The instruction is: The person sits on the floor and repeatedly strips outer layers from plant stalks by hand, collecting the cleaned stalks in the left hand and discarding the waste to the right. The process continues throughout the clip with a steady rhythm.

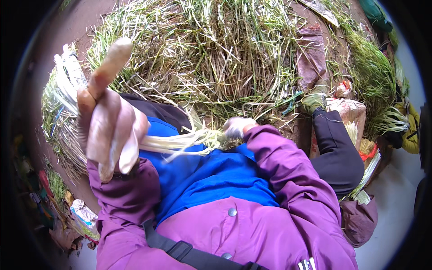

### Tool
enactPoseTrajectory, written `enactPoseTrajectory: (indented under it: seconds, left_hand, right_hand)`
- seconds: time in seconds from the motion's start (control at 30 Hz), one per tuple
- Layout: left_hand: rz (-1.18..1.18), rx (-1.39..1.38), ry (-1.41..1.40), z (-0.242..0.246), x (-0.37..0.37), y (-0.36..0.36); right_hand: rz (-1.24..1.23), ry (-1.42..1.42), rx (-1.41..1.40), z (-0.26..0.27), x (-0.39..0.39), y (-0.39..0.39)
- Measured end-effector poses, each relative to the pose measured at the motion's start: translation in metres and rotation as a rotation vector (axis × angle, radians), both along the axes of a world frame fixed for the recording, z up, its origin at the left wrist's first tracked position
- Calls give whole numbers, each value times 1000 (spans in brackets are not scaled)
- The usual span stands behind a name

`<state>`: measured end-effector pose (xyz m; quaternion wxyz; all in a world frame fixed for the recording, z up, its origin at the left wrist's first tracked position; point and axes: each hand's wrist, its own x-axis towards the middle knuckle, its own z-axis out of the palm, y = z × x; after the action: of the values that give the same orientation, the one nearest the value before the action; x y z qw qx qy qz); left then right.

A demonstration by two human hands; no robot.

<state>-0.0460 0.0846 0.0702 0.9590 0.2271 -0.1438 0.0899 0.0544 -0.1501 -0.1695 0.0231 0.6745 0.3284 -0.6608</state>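
Observation:
My left hand (111, 118), in a pale, soiled glove, is raised close to the camera at the left. Its index finger points up and the other fingers are bent. A small bunch of pale, thin plant stalks (182, 141) stretches across my lap, over the blue apron (216, 179). One end of the bunch passes behind my left hand, so whether that hand holds it is hidden. My right hand (238, 128), gloved and slightly blurred, is closed at the bunch's other end, where the stalks look matted and darker.
A wide heap of green and brown stalks (216, 60) lies on the ground ahead. A bundle with white ends (69, 77) lies at the left. To the right are my bent leg (334, 148), a pale sack (347, 111), a reddish cloth (310, 57) and more green stalks (374, 74).

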Motion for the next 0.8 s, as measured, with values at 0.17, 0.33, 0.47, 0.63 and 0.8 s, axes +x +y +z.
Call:
enactPoseTrajectory:
  seconds: [0.17,0.33,0.47,0.63,0.8]
  left_hand:
    - [164,68,587,5,-5,-13]
    - [181,-14,606,-11,-2,-17]
    - [166,-147,524,-19,2,-21]
    - [195,50,689,-17,2,-26]
    - [59,106,806,-12,1,-20]
  right_hand:
    - [-777,-346,340,15,102,30]
    - [-535,-861,569,9,141,86]
    - [-302,-1007,243,-8,126,116]
    - [-609,-829,253,-23,123,125]
    - [-460,-976,234,-28,121,127]
